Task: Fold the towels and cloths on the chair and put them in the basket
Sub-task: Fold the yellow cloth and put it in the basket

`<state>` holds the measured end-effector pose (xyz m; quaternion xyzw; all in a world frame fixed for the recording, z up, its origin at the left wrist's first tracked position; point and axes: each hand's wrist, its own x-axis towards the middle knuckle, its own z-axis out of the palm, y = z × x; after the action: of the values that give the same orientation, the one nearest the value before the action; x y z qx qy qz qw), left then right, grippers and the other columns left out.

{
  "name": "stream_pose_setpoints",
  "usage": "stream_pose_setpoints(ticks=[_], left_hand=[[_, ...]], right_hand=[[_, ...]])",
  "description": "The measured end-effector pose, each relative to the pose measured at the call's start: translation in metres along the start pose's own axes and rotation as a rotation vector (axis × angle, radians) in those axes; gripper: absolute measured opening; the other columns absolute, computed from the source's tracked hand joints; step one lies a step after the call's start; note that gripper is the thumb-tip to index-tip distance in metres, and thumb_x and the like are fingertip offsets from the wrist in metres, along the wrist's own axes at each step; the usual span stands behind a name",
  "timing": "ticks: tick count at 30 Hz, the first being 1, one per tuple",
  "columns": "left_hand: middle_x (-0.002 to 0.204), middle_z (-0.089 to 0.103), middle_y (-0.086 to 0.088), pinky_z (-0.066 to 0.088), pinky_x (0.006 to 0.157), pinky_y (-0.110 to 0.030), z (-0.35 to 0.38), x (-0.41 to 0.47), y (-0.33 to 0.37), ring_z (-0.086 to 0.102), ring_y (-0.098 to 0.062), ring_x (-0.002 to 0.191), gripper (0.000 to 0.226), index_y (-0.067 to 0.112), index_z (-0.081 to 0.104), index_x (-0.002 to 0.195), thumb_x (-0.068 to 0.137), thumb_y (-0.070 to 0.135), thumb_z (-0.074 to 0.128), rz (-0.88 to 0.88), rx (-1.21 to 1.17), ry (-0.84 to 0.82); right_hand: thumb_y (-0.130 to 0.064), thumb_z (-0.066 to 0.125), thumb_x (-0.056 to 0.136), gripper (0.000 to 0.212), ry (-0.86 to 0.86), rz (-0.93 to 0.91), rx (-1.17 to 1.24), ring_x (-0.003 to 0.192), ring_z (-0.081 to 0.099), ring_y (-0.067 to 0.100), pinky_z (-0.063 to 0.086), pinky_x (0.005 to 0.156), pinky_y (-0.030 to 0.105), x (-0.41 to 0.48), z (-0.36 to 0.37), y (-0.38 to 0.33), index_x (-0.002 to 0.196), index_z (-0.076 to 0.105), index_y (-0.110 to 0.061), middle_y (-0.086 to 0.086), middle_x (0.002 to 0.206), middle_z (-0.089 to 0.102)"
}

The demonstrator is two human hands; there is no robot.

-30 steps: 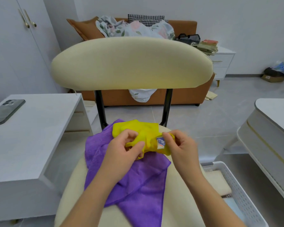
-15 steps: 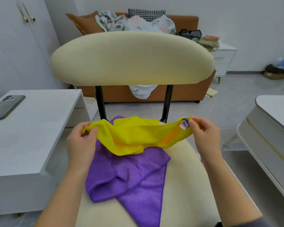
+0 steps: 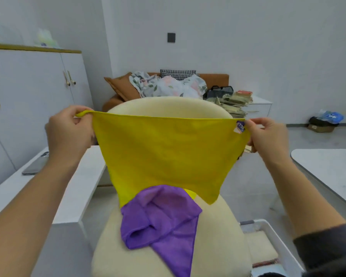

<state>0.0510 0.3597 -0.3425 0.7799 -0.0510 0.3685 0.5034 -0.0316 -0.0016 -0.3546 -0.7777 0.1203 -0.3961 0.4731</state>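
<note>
On floor (image 3: 248, 184): basket (image 3: 276, 237), beige cloth (image 3: 260, 250) inside

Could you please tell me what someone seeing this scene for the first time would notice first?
Probably the bright yellow cloth, spread wide in the middle of the view, the left hand and right hand each pinching a top corner. Below it, a crumpled purple cloth lies on the seat of the cream chair.

Cream chair seat (image 3: 218, 246), one cloth laid on it.
A crumpled purple cloth (image 3: 160, 220) is spread over the middle of the seat, lower centre of the frame, one corner trailed toward the front edge. A white basket (image 3: 281, 243) is set on the floor (image 3: 248, 182) just beside the seat, at lower right.
</note>
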Motion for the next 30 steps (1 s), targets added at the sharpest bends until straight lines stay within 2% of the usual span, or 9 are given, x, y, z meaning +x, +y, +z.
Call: stream_pose_setpoints(ticks=[2, 5, 8, 13, 17, 21, 24, 27, 30], left_hand=[[0.065, 0.066, -0.001, 0.049, 0.045, -0.021, -0.008, 0.006, 0.016, 0.062, -0.016, 0.048, 0.015, 0.02, 0.059, 0.09, 0.088, 0.013, 0.046, -0.031, -0.166, -0.026], [0.089, 0.07, -0.008, 0.057, 0.06, -0.03, -0.018, 0.002, 0.032, 0.071, -0.015, 0.072, 0.023, 0.032, 0.054, 0.085, 0.092, 0.012, 0.044, 0.015, -0.238, -0.006], [0.097, 0.069, -0.01, 0.058, 0.071, -0.043, -0.023, -0.006, 0.033, 0.071, -0.018, 0.083, 0.012, 0.026, 0.057, 0.091, 0.093, 0.016, 0.05, 0.002, -0.212, -0.019], [0.075, 0.065, -0.004, 0.057, 0.072, -0.047, -0.018, -0.025, 0.021, 0.065, -0.024, 0.068, 0.006, 0.019, 0.059, 0.086, 0.092, 0.02, 0.056, -0.013, -0.113, -0.06], [0.075, 0.058, -0.012, 0.053, 0.078, -0.055, -0.012, -0.017, 0.006, 0.057, -0.03, 0.078, 0.018, 0.018, 0.056, 0.073, 0.084, 0.033, 0.054, -0.151, -0.11, -0.106], [0.066, 0.047, -0.009, 0.041, 0.062, -0.039, 0.015, -0.006, -0.003, 0.045, -0.025, 0.071, 0.022, 0.017, 0.047, 0.066, 0.087, 0.021, 0.052, -0.244, -0.07, -0.154], [0.06, 0.037, -0.003, 0.03, 0.061, -0.034, 0.039, -0.007, -0.011, 0.037, -0.022, 0.069, 0.026, 0.017, 0.042, 0.059, 0.082, 0.02, 0.052, -0.337, -0.104, -0.142], [0.065, 0.046, -0.003, 0.041, 0.06, -0.031, 0.064, -0.021, -0.019, 0.046, -0.022, 0.07, 0.018, 0.018, 0.05, 0.064, 0.081, 0.019, 0.055, -0.482, -0.303, -0.181], [0.064, 0.046, -0.003, 0.042, 0.043, -0.02, 0.09, -0.049, -0.022, 0.049, -0.021, 0.06, 0.023, 0.019, 0.051, 0.067, 0.09, 0.014, 0.055, -0.618, -0.482, -0.313]], right_hand=[[-0.02, 0.056, 0.095, 0.009, 0.011, -0.049, 0.07, 0.047, 0.061, 0.009, 0.048, 0.044, 0.019, 0.006, -0.007, -0.019, 0.091, 0.064, -0.018, 0.001, 0.065, 0.066], [-0.015, 0.053, 0.096, 0.016, 0.018, -0.119, 0.166, 0.074, 0.07, 0.011, 0.056, 0.06, 0.025, 0.005, -0.012, -0.034, 0.089, 0.061, -0.026, -0.001, 0.084, 0.072], [-0.013, 0.052, 0.096, 0.014, 0.031, -0.122, 0.181, 0.088, 0.07, 0.014, 0.057, 0.07, 0.031, 0.0, -0.014, -0.031, 0.101, 0.063, -0.021, 0.005, 0.094, 0.071], [-0.013, 0.055, 0.091, 0.012, 0.039, -0.071, 0.056, 0.078, 0.065, 0.017, 0.053, 0.075, 0.036, -0.009, -0.013, -0.014, 0.093, 0.067, -0.018, 0.003, 0.083, 0.069], [-0.018, 0.056, 0.091, 0.009, 0.054, 0.007, 0.023, 0.072, 0.057, 0.007, 0.046, 0.063, 0.025, -0.004, -0.012, -0.002, 0.093, 0.064, -0.015, 0.003, 0.083, 0.064], [-0.017, 0.054, 0.089, 0.013, 0.04, 0.173, 0.048, 0.072, 0.049, 0.015, 0.038, 0.061, 0.03, 0.01, 0.005, 0.017, 0.078, 0.06, -0.014, 0.001, 0.073, 0.057], [-0.017, 0.055, 0.084, 0.019, 0.053, 0.287, 0.065, 0.072, 0.043, 0.018, 0.031, 0.059, 0.032, 0.009, 0.026, 0.034, 0.065, 0.056, -0.013, 0.003, 0.067, 0.051], [-0.017, 0.056, 0.087, 0.016, -0.014, 0.388, 0.188, 0.074, 0.046, 0.022, 0.039, 0.063, 0.034, -0.002, 0.045, 0.043, 0.077, 0.061, -0.005, 0.009, 0.074, 0.05], [-0.02, 0.054, 0.094, 0.017, -0.168, 0.522, 0.4, 0.074, 0.058, 0.023, 0.05, 0.065, 0.033, -0.026, 0.062, 0.044, 0.085, 0.064, -0.009, 0.012, 0.081, 0.059]])
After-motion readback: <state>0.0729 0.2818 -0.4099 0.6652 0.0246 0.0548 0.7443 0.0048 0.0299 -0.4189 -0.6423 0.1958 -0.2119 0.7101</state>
